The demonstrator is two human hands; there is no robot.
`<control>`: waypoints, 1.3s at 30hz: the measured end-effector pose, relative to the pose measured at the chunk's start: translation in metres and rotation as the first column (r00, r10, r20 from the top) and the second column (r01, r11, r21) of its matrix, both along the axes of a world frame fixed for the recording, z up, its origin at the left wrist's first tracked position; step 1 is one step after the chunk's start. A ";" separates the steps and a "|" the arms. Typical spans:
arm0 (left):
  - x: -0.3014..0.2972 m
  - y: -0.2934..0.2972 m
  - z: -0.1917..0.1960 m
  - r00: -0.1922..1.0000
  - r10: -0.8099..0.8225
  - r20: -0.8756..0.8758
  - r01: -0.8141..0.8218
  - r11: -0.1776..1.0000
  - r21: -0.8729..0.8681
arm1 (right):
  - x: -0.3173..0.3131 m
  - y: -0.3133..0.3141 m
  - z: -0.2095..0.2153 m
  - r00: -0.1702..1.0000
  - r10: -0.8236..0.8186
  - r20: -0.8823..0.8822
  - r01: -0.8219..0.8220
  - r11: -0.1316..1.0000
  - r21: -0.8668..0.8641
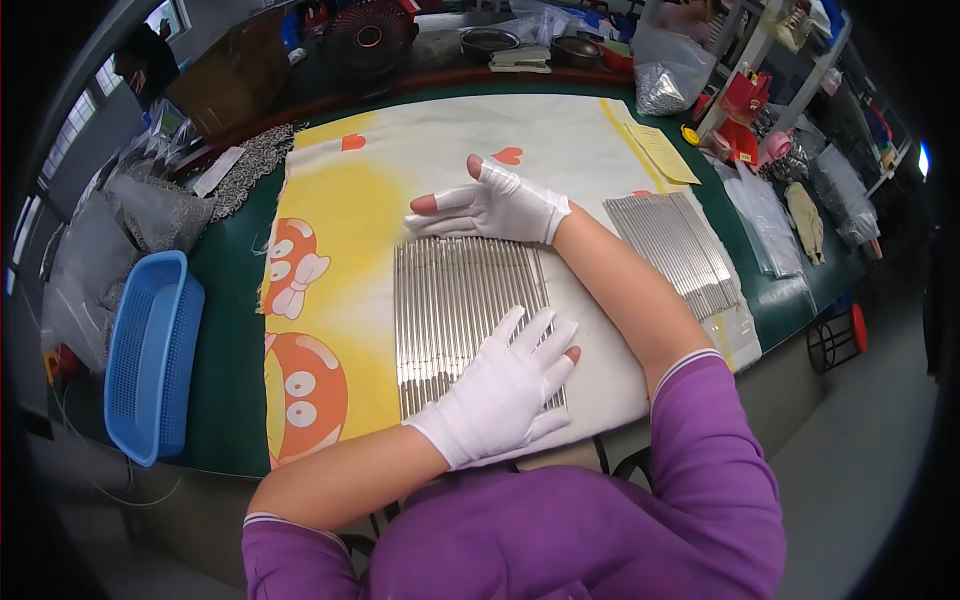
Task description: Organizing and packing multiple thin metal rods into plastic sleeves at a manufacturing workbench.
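Observation:
A row of thin, shiny silver metal rods (440, 310) lies side by side on a yellow and white printed cloth (370, 205). My left hand (500, 385), in a white glove, rests flat on the near right part of the row with its fingers spread. At the far ends of the rods, my right hand (500, 205) stands on its edge, fingers stretched and thumb raised. Its white glove leaves the thumb tip and a fingertip bare. Neither hand grips anything. Under my right forearm's far side lies a second row of similar rods (675, 250).
A blue plastic basket (150, 350) sits at the table's left edge, beside bags of small metal parts (165, 210). Clear plastic bags (765, 225) and a yellow paper sheet (662, 155) lie at the right. Behind are a dark fan (368, 40) and metal bowls (490, 42).

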State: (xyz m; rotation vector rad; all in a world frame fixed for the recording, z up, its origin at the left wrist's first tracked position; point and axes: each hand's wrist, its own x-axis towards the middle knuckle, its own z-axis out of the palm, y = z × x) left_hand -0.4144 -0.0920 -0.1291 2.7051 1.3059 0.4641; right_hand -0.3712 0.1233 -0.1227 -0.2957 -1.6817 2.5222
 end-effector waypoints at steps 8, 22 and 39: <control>0.004 -0.005 -0.002 1.000 0.005 -0.020 -0.004 1.000 0.013 | -0.023 0.010 0.002 0.999 -0.035 -0.039 0.037 0.996 0.078; 0.000 -0.004 -0.006 0.998 0.039 0.059 -0.040 0.999 0.008 | -0.050 -0.009 -0.006 0.992 0.124 -0.008 -0.124 0.992 0.037; 0.001 -0.010 -0.011 0.989 0.104 0.106 -0.105 0.994 0.004 | -0.030 -0.007 0.008 0.997 0.082 0.003 -0.082 0.994 0.071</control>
